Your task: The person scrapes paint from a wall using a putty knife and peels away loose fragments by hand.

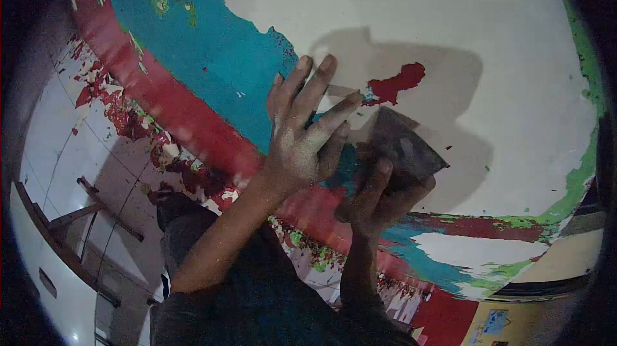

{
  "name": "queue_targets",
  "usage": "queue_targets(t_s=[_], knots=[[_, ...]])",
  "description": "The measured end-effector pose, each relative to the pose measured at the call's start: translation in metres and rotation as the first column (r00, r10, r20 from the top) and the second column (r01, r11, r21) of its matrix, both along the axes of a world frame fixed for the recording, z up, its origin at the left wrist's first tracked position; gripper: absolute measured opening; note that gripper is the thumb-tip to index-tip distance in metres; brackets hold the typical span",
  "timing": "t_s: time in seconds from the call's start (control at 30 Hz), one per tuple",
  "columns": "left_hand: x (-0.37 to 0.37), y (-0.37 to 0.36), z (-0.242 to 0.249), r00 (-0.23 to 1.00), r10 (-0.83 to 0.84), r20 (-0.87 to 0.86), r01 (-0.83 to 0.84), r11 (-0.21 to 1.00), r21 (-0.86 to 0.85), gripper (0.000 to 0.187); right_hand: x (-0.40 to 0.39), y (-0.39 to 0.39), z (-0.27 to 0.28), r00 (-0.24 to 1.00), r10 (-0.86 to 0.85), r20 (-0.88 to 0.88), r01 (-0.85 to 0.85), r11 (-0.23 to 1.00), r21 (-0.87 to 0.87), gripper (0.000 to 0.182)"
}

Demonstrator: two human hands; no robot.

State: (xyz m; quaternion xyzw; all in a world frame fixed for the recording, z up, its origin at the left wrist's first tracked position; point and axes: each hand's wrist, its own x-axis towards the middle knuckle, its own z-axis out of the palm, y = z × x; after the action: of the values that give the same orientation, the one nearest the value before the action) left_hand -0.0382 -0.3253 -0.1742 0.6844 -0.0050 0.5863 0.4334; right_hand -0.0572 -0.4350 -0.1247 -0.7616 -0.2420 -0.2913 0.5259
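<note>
Before me is a pale wall (514, 89) with peeling teal paint (193, 50) and a red band (180, 105) along its lower part. My left hand (308, 121) is spread near the edge of the teal paint, its fingers apart and nothing in it. To its right, my right hand (389, 198) grips a dark, flat scraper (411, 150) with a pointed corner. Just above the scraper, a small dark red patch (402, 82) stands out on the pale surface. Both hands cast shadows there.
Red, green and white paint flakes (125, 115) lie along the foot of the wall on the tiled floor (58, 147). A dark metal frame (90, 211) and a white panel (38, 262) are at the lower left. Green paint (581, 172) edges the right side.
</note>
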Motion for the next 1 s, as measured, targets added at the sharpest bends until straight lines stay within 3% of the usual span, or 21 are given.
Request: queue_targets(t_s=[0.13,0.23,0.33,0.43,0.53,0.83,0.9,0.97,1.0], knots=[[-0.004,0.0,0.003,0.998,-0.045,-0.035,0.043,0.998,-0.048,0.036,0.004,0.005,-0.005,0.989,-0.088,0.122,0.101,0.989,-0.105,0.042],[-0.008,0.002,0.003,0.992,-0.096,-0.084,0.091,0.994,-0.066,0.038,0.001,0.005,0.003,0.999,-0.027,-0.025,0.025,0.996,-0.084,0.043],[-0.006,0.008,0.001,0.991,-0.095,-0.091,0.093,0.995,-0.03,0.039,0.003,-0.006,0.002,0.989,-0.117,0.092,0.132,0.977,-0.168,0.045],[-0.008,0.003,0.0,0.992,-0.091,-0.083,0.088,0.995,-0.043,0.04,-0.007,0.003,0.011,0.974,-0.151,-0.171,0.138,0.987,-0.086,0.046],[-0.006,0.004,0.004,0.994,-0.081,-0.071,0.077,0.996,-0.05,0.04,-0.009,-0.002,0.017,0.956,-0.066,-0.285,0.033,0.992,-0.118,0.045],[-0.002,-0.005,0.004,1.0,0.011,-0.021,-0.012,0.999,-0.053,0.035,-0.005,-0.009,0.017,0.983,-0.159,-0.095,0.146,0.98,-0.134,0.051],[-0.002,-0.006,0.008,0.999,0.025,-0.03,-0.026,0.999,-0.047,0.034,-0.014,-0.013,0.024,0.934,-0.102,-0.341,0.089,0.995,-0.053,0.048],[-0.005,-0.008,0.011,0.997,0.022,-0.07,-0.026,0.998,-0.053,0.034,-0.015,-0.023,0.023,0.915,-0.079,-0.397,0.048,0.995,-0.089,0.046],[-0.006,-0.008,0.011,0.997,0.011,-0.081,-0.016,0.999,-0.051,0.033,-0.011,-0.034,0.014,0.938,-0.093,-0.334,0.037,0.985,-0.17,0.044]])
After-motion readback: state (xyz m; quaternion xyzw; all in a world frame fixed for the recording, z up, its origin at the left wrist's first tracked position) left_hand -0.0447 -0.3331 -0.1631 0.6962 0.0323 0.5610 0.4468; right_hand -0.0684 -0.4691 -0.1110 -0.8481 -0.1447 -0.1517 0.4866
